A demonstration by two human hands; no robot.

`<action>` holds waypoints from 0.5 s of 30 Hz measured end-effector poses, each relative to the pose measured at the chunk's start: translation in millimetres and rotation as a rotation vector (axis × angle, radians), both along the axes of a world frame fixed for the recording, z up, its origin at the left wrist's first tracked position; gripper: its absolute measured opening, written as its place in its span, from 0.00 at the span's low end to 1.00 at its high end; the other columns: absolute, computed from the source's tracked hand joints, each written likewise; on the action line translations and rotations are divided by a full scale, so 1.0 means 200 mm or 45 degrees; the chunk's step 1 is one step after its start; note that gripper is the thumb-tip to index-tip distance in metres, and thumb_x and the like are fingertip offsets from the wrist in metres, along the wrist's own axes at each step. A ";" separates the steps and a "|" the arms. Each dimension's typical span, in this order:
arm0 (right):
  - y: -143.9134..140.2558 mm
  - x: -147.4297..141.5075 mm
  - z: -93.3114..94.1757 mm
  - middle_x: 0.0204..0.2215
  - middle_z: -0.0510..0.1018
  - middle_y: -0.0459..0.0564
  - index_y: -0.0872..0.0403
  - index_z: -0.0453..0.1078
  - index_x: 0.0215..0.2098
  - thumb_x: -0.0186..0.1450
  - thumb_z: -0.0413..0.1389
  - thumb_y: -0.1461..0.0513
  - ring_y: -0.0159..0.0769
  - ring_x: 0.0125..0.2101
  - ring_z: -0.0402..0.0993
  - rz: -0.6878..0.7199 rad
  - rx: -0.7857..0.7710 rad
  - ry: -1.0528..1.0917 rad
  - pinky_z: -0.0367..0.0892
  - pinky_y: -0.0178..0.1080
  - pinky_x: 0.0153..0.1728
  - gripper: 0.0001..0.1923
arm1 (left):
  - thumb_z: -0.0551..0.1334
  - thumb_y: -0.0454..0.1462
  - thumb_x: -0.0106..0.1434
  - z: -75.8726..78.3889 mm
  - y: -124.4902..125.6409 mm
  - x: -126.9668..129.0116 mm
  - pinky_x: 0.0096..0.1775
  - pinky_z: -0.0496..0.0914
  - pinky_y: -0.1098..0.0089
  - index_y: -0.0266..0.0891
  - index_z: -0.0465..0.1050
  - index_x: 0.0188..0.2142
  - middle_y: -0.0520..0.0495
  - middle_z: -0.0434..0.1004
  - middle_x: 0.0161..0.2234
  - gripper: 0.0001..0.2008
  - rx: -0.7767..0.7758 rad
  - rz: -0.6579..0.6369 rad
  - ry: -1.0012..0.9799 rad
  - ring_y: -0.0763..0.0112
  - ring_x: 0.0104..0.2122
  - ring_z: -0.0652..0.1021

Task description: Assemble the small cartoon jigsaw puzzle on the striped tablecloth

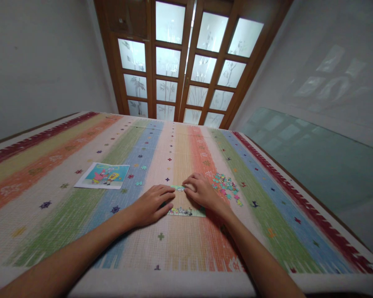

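Item: partly built puzzle frame [186, 212], on the striped cloth [81, 231], long axis 9-to-3 o'clock. Your left hand [151, 205] lies flat on its 9 o'clock edge, fingers together; your right hand [202, 190] pinches the top strip [178, 188]. Loose pieces [225, 184] at 2 o'clock; reference picture [103, 175] at 10.

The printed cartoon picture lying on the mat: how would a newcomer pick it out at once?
Start at the striped mat under the wooden glazed doors. Left of the left hand, on the green stripe, lies the picture. It is one flat white-bordered sheet, unlike the loose puzzle pieces beside the right hand.
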State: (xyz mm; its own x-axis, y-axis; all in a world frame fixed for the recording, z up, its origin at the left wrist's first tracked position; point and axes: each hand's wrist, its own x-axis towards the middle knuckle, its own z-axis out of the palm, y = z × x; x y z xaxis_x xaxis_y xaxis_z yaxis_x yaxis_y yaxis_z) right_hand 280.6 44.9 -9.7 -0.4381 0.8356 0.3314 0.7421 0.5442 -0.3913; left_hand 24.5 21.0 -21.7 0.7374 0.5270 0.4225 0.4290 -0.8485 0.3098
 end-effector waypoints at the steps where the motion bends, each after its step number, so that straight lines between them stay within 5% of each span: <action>1: 0.00 0.00 0.00 0.39 0.79 0.54 0.54 0.80 0.39 0.65 0.60 0.67 0.43 0.43 0.73 0.017 -0.003 -0.011 0.65 0.46 0.49 0.07 | 0.55 0.39 0.76 0.00 0.00 0.00 0.58 0.70 0.51 0.39 0.72 0.54 0.38 0.76 0.56 0.13 0.001 0.002 0.005 0.55 0.56 0.75; 15: -0.02 -0.01 0.01 0.38 0.80 0.54 0.56 0.80 0.39 0.67 0.57 0.68 0.42 0.42 0.72 0.082 0.025 -0.008 0.67 0.43 0.46 0.08 | 0.55 0.39 0.76 0.01 -0.01 0.00 0.57 0.70 0.51 0.39 0.72 0.53 0.37 0.75 0.56 0.12 -0.021 0.000 -0.015 0.55 0.56 0.75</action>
State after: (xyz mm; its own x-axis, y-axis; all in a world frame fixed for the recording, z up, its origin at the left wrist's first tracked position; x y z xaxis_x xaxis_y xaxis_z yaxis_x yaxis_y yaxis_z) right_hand 277.8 41.8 -7.8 -0.4928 0.7990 0.3446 0.7080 0.5984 -0.3750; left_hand 24.9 19.9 -20.6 0.7325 0.5339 0.4224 0.4249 -0.8433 0.3291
